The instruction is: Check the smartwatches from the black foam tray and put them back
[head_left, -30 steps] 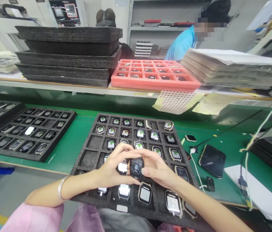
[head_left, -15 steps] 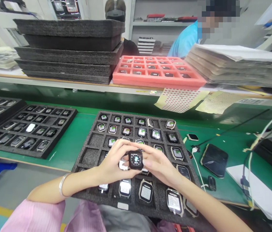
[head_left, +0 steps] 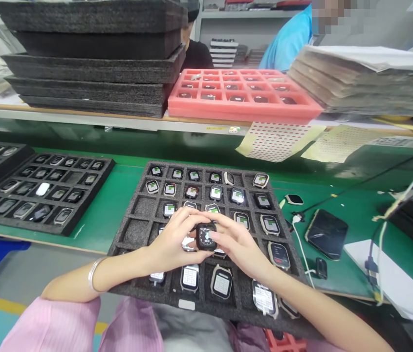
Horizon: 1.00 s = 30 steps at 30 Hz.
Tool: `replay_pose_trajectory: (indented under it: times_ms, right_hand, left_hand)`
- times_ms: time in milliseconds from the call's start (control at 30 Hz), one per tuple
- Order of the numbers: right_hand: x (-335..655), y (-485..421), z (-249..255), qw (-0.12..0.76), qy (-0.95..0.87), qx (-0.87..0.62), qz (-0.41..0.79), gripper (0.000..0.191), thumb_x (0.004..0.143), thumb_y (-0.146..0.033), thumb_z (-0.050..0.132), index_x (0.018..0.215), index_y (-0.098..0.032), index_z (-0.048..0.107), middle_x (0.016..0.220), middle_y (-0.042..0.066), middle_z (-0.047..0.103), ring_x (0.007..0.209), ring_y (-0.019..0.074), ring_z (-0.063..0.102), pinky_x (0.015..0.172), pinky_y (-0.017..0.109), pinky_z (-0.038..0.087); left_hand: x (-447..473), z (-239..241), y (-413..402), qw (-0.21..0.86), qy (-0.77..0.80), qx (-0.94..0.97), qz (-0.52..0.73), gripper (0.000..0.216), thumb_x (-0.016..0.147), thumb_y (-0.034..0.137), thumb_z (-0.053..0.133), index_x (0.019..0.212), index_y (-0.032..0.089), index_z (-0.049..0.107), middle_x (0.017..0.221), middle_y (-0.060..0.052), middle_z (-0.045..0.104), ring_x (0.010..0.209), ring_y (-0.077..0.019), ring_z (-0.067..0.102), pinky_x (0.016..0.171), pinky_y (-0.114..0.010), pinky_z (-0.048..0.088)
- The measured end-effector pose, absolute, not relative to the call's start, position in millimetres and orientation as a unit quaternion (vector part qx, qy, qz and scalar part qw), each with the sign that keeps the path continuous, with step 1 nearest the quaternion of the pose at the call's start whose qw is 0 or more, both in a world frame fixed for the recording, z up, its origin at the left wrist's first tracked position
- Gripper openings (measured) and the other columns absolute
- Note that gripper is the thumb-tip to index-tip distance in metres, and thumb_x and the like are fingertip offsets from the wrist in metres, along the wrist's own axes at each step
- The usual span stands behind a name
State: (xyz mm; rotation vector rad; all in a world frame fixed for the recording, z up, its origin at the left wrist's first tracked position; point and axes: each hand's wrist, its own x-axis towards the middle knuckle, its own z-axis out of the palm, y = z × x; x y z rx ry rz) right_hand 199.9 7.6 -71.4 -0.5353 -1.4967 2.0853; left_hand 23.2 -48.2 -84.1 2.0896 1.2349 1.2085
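A black smartwatch (head_left: 202, 238) with a lit dial and no strap is held up over the middle of a black foam tray (head_left: 140, 233). My left hand (head_left: 175, 239) grips it from the left, fingers along the top and thumb below. My right hand (head_left: 239, 242) closes round its other side, with the thumb on the right part of the screen and the fingers bent over the top edge. Beneath my hands, many tray compartments hold watches with lit screens, such as a silver-framed watch (head_left: 222, 282); some compartments at the left are bare.
Another foam tray of watches (head_left: 59, 215) lies left on the green bench. At right are a dark phone (head_left: 326, 233), a white cable (head_left: 301, 249) and a loose watch (head_left: 294, 199). Above, a shelf bears stacked black trays (head_left: 92, 66) and a pink tray (head_left: 243, 111). Two people are behind.
My right thumb has moved left from the watch's edge onto its screen. The view has tipped down slightly, so the shelf appears higher. My left hand still holds the smartwatch.
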Motion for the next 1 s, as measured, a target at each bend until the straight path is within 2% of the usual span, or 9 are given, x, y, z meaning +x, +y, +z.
replay_pose_trajectory:
  times_ms: [300,500,567,667,733,800,900,967,1000]
  right_hand:
    - [199.2,7.7,-69.8,0.264,-0.561,-0.192,0.761,0.035,0.089,-0.020,0.059,0.123,-0.023,0.053,0.102,0.005,0.070,0.091,0.0204,0.068,0.085,0.035,0.054]
    - [196.2,3.9,-70.7,0.285,-0.601,-0.226,0.712,0.037,0.085,-0.020,0.065,0.120,-0.021,0.055,0.095,0.003,0.070,0.086,0.0172,0.068,0.079,0.028,0.055]
    - [196.3,4.2,-69.8,0.280,-0.622,-0.230,0.694,0.035,0.087,-0.025,0.062,0.121,-0.021,0.055,0.095,0.003,0.070,0.086,0.0178,0.068,0.078,0.029,0.055]
    - [200.9,7.5,-60.2,0.249,-0.665,-0.232,0.665,0.034,0.095,-0.035,0.047,0.125,-0.021,0.054,0.107,0.007,0.066,0.095,0.0209,0.065,0.080,0.034,0.055]
    - [210.4,11.8,-48.3,0.233,-0.714,-0.245,0.613,0.035,0.098,-0.036,0.039,0.127,-0.022,0.053,0.111,0.007,0.065,0.099,0.0220,0.063,0.085,0.037,0.053]
    - [228.4,18.2,-36.3,0.236,-0.783,-0.280,0.504,0.031,0.096,-0.037,0.043,0.120,-0.023,0.058,0.106,0.006,0.068,0.097,0.0223,0.064,0.090,0.038,0.050]
    - [271.1,31.3,-31.0,0.219,-0.861,-0.339,0.308,0.022,0.090,-0.037,0.054,0.103,-0.024,0.065,0.100,0.005,0.069,0.090,0.0237,0.065,0.084,0.037,0.052]
    - [304.0,39.4,-39.7,0.162,-0.894,-0.349,0.229,0.023,0.089,-0.037,0.054,0.105,-0.024,0.064,0.100,0.006,0.068,0.090,0.0252,0.065,0.079,0.038,0.054]
    - [319.3,42.2,-46.8,0.128,-0.908,-0.347,0.198,0.025,0.089,-0.037,0.053,0.108,-0.023,0.063,0.103,0.007,0.067,0.093,0.0266,0.064,0.082,0.040,0.054]
  left_hand:
    - [22.5,-82.8,-47.1,0.217,0.440,0.755,0.435,0.051,0.072,0.023,0.073,0.116,0.021,0.048,0.111,-0.011,0.053,0.103,-0.0253,0.050,0.088,-0.040,0.045]
    - [22.9,-86.8,-47.2,0.215,0.439,0.759,0.431,0.050,0.071,0.023,0.073,0.115,0.021,0.049,0.110,-0.010,0.052,0.104,-0.0256,0.051,0.088,-0.041,0.045]
    - [22.5,-86.6,-47.7,0.214,0.436,0.759,0.433,0.050,0.071,0.022,0.073,0.114,0.021,0.049,0.111,-0.010,0.052,0.105,-0.0255,0.051,0.088,-0.041,0.046]
    - [21.1,-84.5,-49.0,0.217,0.428,0.756,0.446,0.050,0.071,0.018,0.072,0.115,0.021,0.048,0.119,-0.012,0.051,0.113,-0.0265,0.049,0.094,-0.043,0.044]
    - [20.3,-83.3,-50.2,0.230,0.421,0.748,0.458,0.050,0.072,0.018,0.072,0.115,0.021,0.047,0.127,-0.014,0.047,0.122,-0.0282,0.045,0.101,-0.046,0.039]
    - [20.1,-83.2,-51.4,0.277,0.415,0.722,0.479,0.048,0.074,0.019,0.071,0.115,0.022,0.046,0.132,-0.014,0.045,0.126,-0.0288,0.042,0.104,-0.047,0.037]
    - [21.4,-83.9,-51.9,0.435,0.418,0.624,0.496,0.043,0.078,0.017,0.067,0.113,0.022,0.043,0.126,-0.014,0.053,0.110,-0.0249,0.058,0.091,-0.041,0.049]
    - [22.2,-83.4,-50.3,0.527,0.423,0.555,0.485,0.043,0.078,0.015,0.067,0.111,0.022,0.041,0.116,-0.012,0.059,0.094,-0.0215,0.065,0.081,-0.036,0.053]
    - [22.3,-82.9,-48.9,0.558,0.423,0.529,0.479,0.045,0.076,0.013,0.068,0.110,0.022,0.041,0.112,-0.010,0.061,0.090,-0.0207,0.066,0.079,-0.034,0.053]
